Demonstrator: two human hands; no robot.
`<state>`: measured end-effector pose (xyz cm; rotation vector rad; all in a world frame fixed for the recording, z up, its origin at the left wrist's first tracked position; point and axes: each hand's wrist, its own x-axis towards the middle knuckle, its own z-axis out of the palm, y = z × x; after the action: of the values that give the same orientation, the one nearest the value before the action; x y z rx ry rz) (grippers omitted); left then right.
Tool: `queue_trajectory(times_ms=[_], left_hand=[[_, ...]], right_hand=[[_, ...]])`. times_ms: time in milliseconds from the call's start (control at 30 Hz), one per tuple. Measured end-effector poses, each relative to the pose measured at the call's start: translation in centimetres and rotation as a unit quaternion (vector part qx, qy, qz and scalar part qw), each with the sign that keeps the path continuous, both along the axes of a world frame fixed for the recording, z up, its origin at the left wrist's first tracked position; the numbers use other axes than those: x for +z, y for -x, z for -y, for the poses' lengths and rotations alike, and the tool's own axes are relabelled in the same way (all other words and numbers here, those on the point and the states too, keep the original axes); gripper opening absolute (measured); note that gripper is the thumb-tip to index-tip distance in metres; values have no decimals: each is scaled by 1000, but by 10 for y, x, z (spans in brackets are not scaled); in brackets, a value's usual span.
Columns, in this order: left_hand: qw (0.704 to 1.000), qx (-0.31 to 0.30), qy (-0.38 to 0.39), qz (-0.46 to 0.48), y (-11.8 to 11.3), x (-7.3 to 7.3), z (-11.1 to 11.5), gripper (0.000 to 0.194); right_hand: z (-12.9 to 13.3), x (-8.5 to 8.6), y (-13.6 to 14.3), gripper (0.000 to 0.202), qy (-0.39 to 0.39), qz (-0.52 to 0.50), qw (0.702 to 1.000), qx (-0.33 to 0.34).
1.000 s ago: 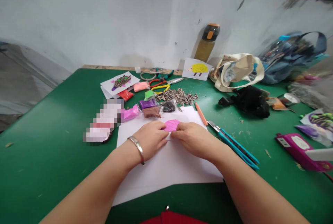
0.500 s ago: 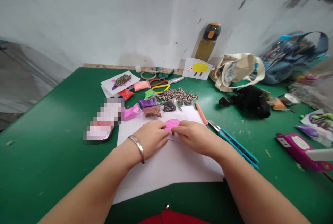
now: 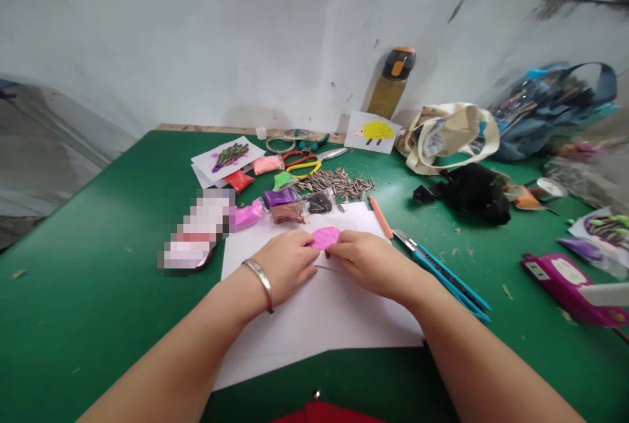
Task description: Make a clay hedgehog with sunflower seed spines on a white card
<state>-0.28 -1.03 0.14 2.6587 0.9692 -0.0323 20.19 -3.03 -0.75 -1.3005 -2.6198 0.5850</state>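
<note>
A flat, roughly oval patch of pink clay lies on white paper between my two hands. My left hand, with a silver bangle at the wrist, rests on the paper with its fingers stretched out and their tips at the clay's left edge. At the right edge, the bent fingers of my right hand press together on the clay, hiding part of it. A small dark brown bit shows beneath those fingertips. Just beyond lie packets of purple clay, brown clay and black clay.
Sunflower seeds lie piled behind the packets, near yellow-handled scissors. An orange pen and a blue utility knife lie right of the paper. A hedgehog picture leans by a bottle. A pixelated object sits left.
Both hands stay at the clay's edges with hardly any movement. Slightly more of the pink clay shows between them, and the whole view has shifted a little.
</note>
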Motion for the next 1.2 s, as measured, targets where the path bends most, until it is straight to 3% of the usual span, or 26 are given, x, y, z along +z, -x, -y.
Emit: queue_trajectory(times_ms=[433, 733, 1000, 1200], left_hand=[[1000, 8, 5, -18, 1, 7, 2, 15], [1000, 3, -14, -6, 0, 4, 1, 14], [1000, 2, -23, -13, 0, 4, 0, 16], [1000, 1, -24, -13, 0, 4, 2, 14]], right_hand=[[0, 4, -3, 27, -10, -7, 1000, -11], [-9, 13, -29, 25, -54, -8, 981, -185], [-9, 8, -22, 25, -33, 0, 984, -176], [-20, -8, -22, 28, -72, -13, 977, -199]])
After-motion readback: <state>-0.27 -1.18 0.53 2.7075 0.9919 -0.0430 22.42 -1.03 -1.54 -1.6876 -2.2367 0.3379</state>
